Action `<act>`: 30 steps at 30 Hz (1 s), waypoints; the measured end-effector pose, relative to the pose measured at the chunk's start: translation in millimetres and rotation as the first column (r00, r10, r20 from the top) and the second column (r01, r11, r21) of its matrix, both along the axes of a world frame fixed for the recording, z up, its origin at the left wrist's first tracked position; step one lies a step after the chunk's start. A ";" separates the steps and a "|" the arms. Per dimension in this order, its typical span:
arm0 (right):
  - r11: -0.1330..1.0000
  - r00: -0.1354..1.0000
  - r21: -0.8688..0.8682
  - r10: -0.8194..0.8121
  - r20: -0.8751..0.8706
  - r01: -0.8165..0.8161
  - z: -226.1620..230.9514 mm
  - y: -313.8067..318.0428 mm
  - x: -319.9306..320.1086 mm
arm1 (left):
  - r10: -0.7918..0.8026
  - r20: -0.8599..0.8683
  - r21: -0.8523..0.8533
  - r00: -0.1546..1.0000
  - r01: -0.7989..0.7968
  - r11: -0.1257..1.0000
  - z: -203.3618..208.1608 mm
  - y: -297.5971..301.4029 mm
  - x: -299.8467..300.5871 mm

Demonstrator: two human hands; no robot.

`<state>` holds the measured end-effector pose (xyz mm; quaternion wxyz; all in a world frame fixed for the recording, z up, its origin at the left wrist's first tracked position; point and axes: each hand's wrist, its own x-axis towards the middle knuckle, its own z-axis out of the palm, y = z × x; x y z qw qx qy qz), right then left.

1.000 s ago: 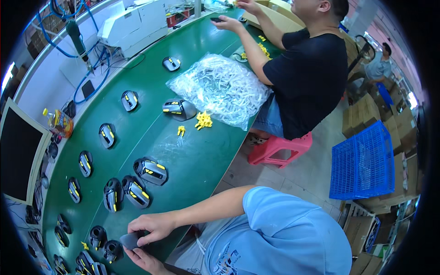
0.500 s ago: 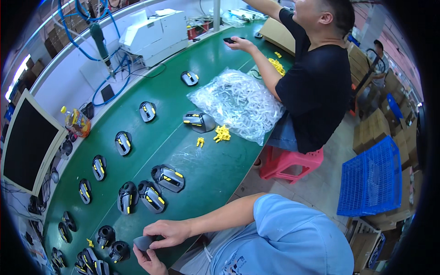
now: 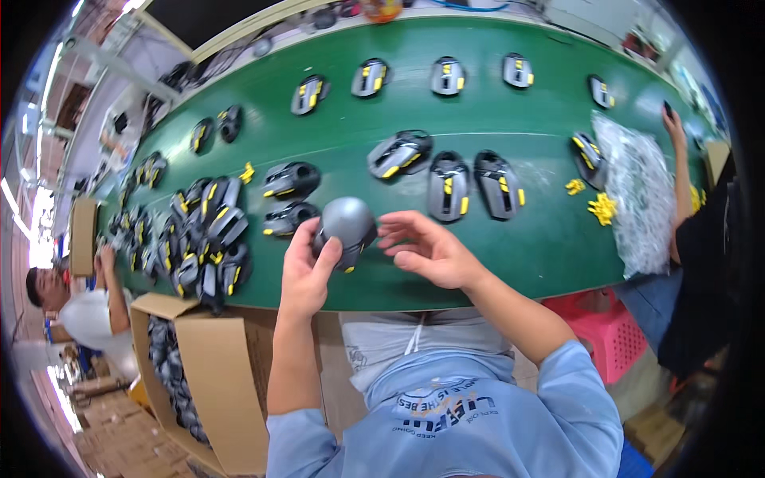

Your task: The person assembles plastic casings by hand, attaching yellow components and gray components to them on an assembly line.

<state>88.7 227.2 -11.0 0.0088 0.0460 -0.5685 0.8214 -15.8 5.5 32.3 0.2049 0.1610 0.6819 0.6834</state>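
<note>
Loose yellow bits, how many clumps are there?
4: a small clump past the left hand; another small clump and a larger pile beside the plastic bag; a fourth clump beside the co-worker's arm. More may be hidden.

bag (image 3: 637,195) lies right of device (image 3: 348,221)

Long green worktable (image 3: 550,255) — pink stool (image 3: 625,344) at right, bright light (image 3: 38,243) leftward.

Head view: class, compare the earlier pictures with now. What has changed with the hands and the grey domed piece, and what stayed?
The right hand has let go and opened beside the grey domed piece; the left hand holds it alone. The view has swung left, bringing an open cardboard box into sight. The yellow clips on the green table look unmoved.
</note>
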 end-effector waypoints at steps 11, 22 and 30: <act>0.931 0.986 0.364 0.070 -0.152 -0.010 5.0 -3.7 -3.2 | 0.164 0.177 -0.142 0.970 -0.140 0.980 5.6 -17.8 -264.3; 0.844 0.935 0.533 0.233 -0.269 -0.057 10.0 -4.9 -5.8 | -0.254 -0.726 -0.688 0.639 -0.675 0.267 -23.0 72.1 -338.8; 0.768 0.848 0.627 0.239 -0.474 0.134 -0.8 -12.1 -0.4 | -0.156 -0.668 -0.656 0.727 -0.478 0.583 -12.0 106.3 -293.6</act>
